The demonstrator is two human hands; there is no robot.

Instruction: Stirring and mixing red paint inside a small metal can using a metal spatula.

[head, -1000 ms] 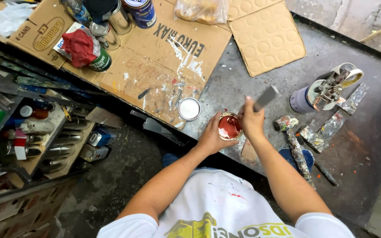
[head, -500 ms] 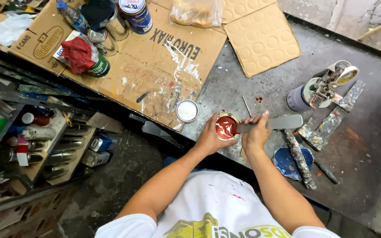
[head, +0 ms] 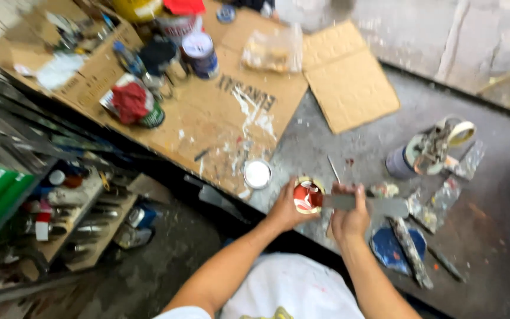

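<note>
From the head view, blurred as it was, you stood at a grey bench [head: 479, 236] with your left hand [head: 283, 208] wrapped around a small open can [head: 308, 197] of red paint, steadying it at the near edge of the bench. Your right hand [head: 349, 215] was closed on the handle of a flat metal spatula [head: 379, 205], which lay nearly level with its far end reaching rightward and its near end at the can's rim; whether that end was dipped in the paint, you could not tell through the blur. The can's round lid [head: 257, 174] lay off, just left of the can on the edge of a paint-streaked cardboard sheet [head: 208, 118]. So the can was already opened and the paint looked streaked with lighter swirls, which suggests the mixing was under way and not yet even. To the right sat a spray gun on a cup [head: 426, 152], a crusted hammer [head: 411, 251] across a blue lid [head: 385, 248], and further up more tins and a red rag [head: 130, 100].
</note>
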